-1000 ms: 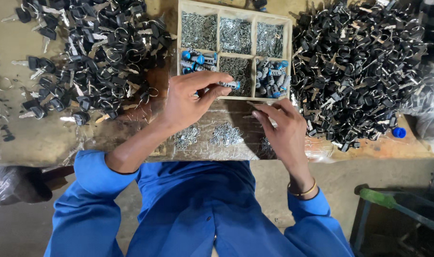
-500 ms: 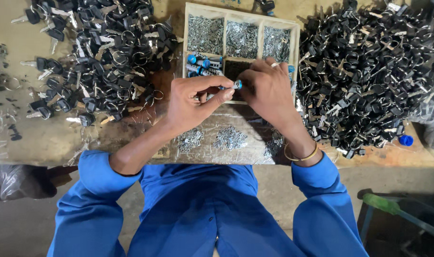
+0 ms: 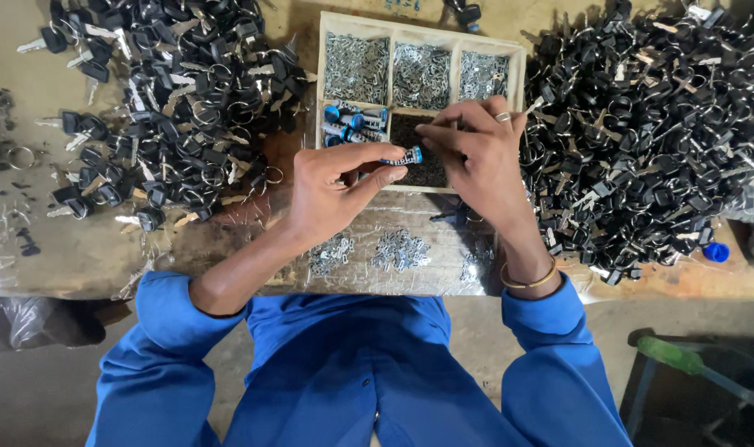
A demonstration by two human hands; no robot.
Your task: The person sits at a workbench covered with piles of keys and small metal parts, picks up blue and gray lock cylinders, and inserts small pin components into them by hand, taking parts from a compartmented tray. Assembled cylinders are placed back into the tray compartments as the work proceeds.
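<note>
Head view: left hand (image 3: 331, 194) pinches a small metal cylinder with a blue cap (image 3: 402, 156) between thumb and fingers, over the front edge of the wooden compartment tray (image 3: 321, 83). Its long axis runs left to right, blue end toward the right hand (image 3: 476, 153). That hand, fingertips pressed together just beside the cap, is nearer it; whether it touches is unclear.

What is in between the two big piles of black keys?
In the head view, a wooden tray of small metal parts sits between the left pile and right pile.
</note>
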